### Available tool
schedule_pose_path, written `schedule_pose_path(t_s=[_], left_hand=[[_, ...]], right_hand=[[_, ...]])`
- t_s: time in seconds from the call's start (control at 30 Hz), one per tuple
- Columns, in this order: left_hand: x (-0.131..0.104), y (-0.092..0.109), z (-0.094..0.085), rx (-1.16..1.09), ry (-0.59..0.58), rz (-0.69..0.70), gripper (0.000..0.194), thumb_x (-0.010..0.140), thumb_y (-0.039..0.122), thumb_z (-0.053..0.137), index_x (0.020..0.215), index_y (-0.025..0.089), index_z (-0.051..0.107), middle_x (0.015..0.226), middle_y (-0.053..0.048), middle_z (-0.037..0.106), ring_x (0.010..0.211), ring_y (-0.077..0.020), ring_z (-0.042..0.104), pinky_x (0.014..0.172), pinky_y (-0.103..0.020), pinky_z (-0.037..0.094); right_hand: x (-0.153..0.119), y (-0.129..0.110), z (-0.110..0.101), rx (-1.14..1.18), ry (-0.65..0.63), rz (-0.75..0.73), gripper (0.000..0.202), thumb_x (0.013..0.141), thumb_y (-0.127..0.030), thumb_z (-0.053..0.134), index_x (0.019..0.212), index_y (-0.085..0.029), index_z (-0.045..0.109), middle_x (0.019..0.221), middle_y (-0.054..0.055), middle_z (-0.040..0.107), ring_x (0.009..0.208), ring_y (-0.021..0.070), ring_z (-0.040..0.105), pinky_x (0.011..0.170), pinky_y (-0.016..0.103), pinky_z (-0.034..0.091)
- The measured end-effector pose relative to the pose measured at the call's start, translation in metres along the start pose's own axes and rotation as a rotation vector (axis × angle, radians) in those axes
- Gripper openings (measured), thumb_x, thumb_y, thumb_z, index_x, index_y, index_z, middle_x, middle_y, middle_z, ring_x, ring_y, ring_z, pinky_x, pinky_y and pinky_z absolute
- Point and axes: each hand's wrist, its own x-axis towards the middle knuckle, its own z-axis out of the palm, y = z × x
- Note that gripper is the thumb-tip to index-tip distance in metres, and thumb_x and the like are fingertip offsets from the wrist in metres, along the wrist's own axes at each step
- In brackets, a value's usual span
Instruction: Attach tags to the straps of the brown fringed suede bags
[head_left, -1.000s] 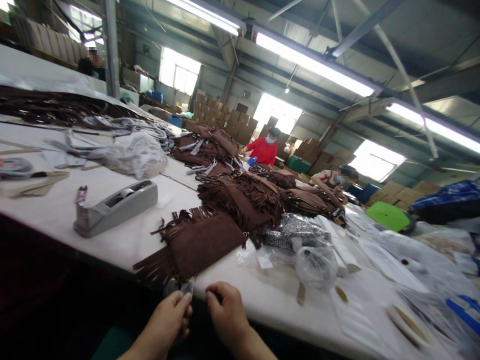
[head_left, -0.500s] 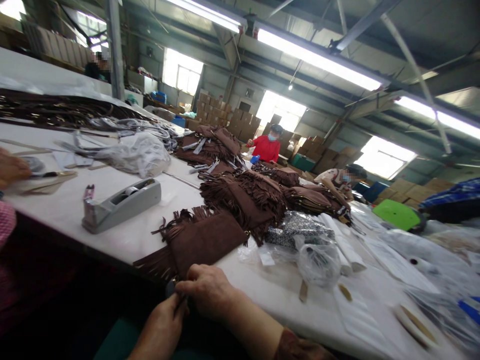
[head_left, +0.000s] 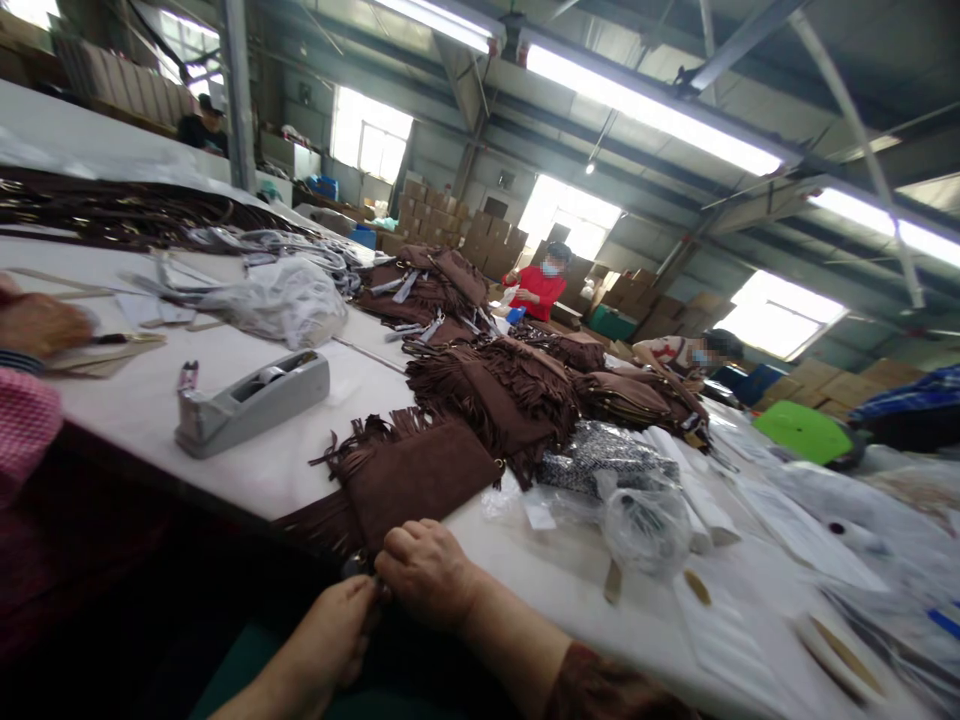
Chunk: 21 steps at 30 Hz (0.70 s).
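A dark brown fringed bag (head_left: 424,480) lies at the front edge of the white table, one end hanging over it. Beside its lower corner, both hands meet just off the edge. My left hand (head_left: 341,625) is closed, fingers pinched on something small and dark that is too hidden to name. My right hand (head_left: 426,572) is also closed, its fingertips against the left ones; what they grip cannot be made out. A small metal piece (head_left: 361,556) shows at the bag's corner just above the fingers.
Left of the bag stands a grey tape dispenser (head_left: 255,400). Behind are piled brown fringed bags (head_left: 495,395). Plastic wrap (head_left: 645,525) and a tape roll (head_left: 840,655) lie to the right. A co-worker's hand (head_left: 45,322) rests at far left; other people work further back.
The view has shifted slightly. My left hand has turned a little, with its forearm lying flatter, and my right fingers have curled in more. The co-worker's hand at left shows further into view.
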Motion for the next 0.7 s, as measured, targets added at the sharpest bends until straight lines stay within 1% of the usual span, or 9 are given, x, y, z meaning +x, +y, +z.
schedule_pose_path(t_s=[0.1,0.17,0.2,0.3,0.37,0.47,0.53,0.63,0.7], left_hand=[[-0.006,0.012,-0.002,-0.212,-0.053,-0.170,0.021,0.080,0.032,0.059,0.067,0.018,0.050,0.053,0.011,0.028,0.038,-0.0016,0.015,0.040,-0.013,0.007],[-0.007,0.018,-0.003,-0.365,-0.062,-0.265,0.023,0.084,0.032,0.055,0.067,0.016,0.051,0.053,0.011,0.029,0.036,-0.0005,0.016,0.038,-0.012,0.007],[-0.007,0.019,-0.003,-0.411,-0.054,-0.287,0.025,0.085,0.033,0.055,0.068,0.016,0.052,0.053,0.011,0.029,0.035,-0.0001,0.016,0.037,-0.012,0.007],[-0.005,0.015,-0.003,-0.398,-0.008,-0.250,0.024,0.083,0.034,0.061,0.070,0.015,0.054,0.052,0.011,0.030,0.034,0.0003,0.019,0.037,-0.011,0.008],[-0.003,0.008,-0.004,-0.347,-0.001,-0.189,0.024,0.073,0.034,0.071,0.073,0.015,0.057,0.052,0.011,0.033,0.035,0.0004,0.023,0.037,-0.010,0.010],[-0.001,0.001,-0.007,-0.307,-0.026,-0.154,0.044,0.052,0.041,0.084,0.077,0.014,0.061,0.052,0.012,0.037,0.037,0.0010,0.023,0.036,-0.011,0.011],[0.000,0.000,-0.009,-0.306,-0.027,-0.164,0.053,0.043,0.043,0.088,0.078,0.014,0.061,0.051,0.013,0.037,0.038,0.0013,0.022,0.037,-0.011,0.010],[0.001,-0.001,-0.012,-0.322,-0.015,-0.178,0.054,0.042,0.045,0.089,0.075,0.016,0.058,0.052,0.013,0.036,0.039,0.0011,0.022,0.038,-0.011,0.010],[0.003,-0.005,-0.014,-0.303,-0.016,-0.160,0.049,0.048,0.047,0.087,0.070,0.018,0.054,0.051,0.012,0.034,0.039,0.0001,0.022,0.039,-0.012,0.009]], right_hand=[[-0.009,-0.004,0.004,0.016,0.074,0.034,0.017,0.093,-0.035,0.060,0.083,-0.020,0.057,0.085,0.002,0.060,0.075,0.0189,0.052,0.065,0.033,0.039],[-0.013,-0.006,0.008,0.030,0.112,0.036,0.015,0.094,-0.032,0.058,0.084,-0.020,0.057,0.085,0.002,0.060,0.074,0.0185,0.051,0.064,0.033,0.039],[-0.014,-0.006,0.010,0.036,0.127,0.036,0.014,0.094,-0.031,0.057,0.084,-0.020,0.057,0.084,0.003,0.060,0.073,0.0184,0.050,0.063,0.033,0.038],[-0.019,-0.005,0.018,0.061,0.154,0.032,0.012,0.093,-0.029,0.056,0.085,-0.021,0.059,0.083,0.002,0.061,0.073,0.0185,0.051,0.062,0.033,0.038],[-0.025,-0.004,0.022,0.104,0.174,0.045,0.010,0.093,-0.027,0.054,0.090,-0.021,0.061,0.085,0.003,0.062,0.074,0.0185,0.052,0.065,0.032,0.041],[-0.035,-0.005,0.022,0.180,0.228,0.109,0.016,0.094,-0.023,0.049,0.102,-0.020,0.063,0.092,0.005,0.065,0.080,0.0179,0.056,0.073,0.031,0.044],[-0.038,-0.008,0.020,0.200,0.256,0.146,0.020,0.096,-0.022,0.047,0.107,-0.021,0.063,0.097,0.005,0.066,0.083,0.0180,0.057,0.077,0.031,0.045],[-0.031,-0.015,0.019,0.180,0.251,0.137,0.016,0.097,-0.026,0.050,0.108,-0.024,0.062,0.097,0.003,0.067,0.082,0.0187,0.058,0.075,0.032,0.044],[-0.025,-0.019,0.022,0.159,0.260,0.122,0.009,0.095,-0.029,0.054,0.099,-0.025,0.062,0.091,0.002,0.066,0.078,0.0191,0.057,0.071,0.033,0.043]])
